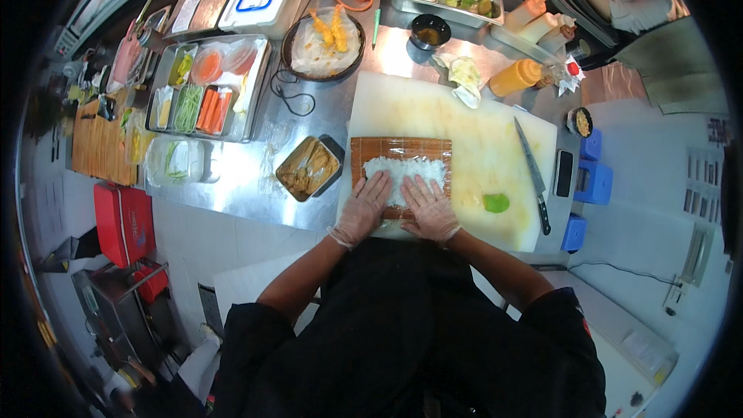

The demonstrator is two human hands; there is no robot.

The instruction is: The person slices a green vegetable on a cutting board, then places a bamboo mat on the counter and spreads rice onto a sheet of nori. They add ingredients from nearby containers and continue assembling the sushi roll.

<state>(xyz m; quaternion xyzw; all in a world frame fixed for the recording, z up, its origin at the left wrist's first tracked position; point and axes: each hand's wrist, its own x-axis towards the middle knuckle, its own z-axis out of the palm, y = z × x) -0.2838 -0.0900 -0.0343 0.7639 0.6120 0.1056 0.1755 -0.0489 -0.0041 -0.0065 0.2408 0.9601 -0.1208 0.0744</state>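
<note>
A brown bamboo rolling mat [401, 145] lies on the white cutting board [480, 155], with a layer of white rice [404, 166] spread over it. In a clear glove, my left hand [367, 205] presses flat on the left part of the rice, fingers stretched out. My right hand [426, 207], gloved the same way, lies flat on the right part. Neither hand grips anything. Part of the rice and mat is hidden under my palms. A small green piece [496, 202] rests on the board to the right, and beyond it lies a long knife [531, 166] with a black handle.
Left of the board stands a square tin of brown food [309, 168]. Further left a tray [259, 85] holds cut vegetables in containers. Fried shrimp fill a round dish [288, 50] at the back, near a black bowl [429, 32]. Sauce bottles [515, 77] and a phone [564, 173] are at right.
</note>
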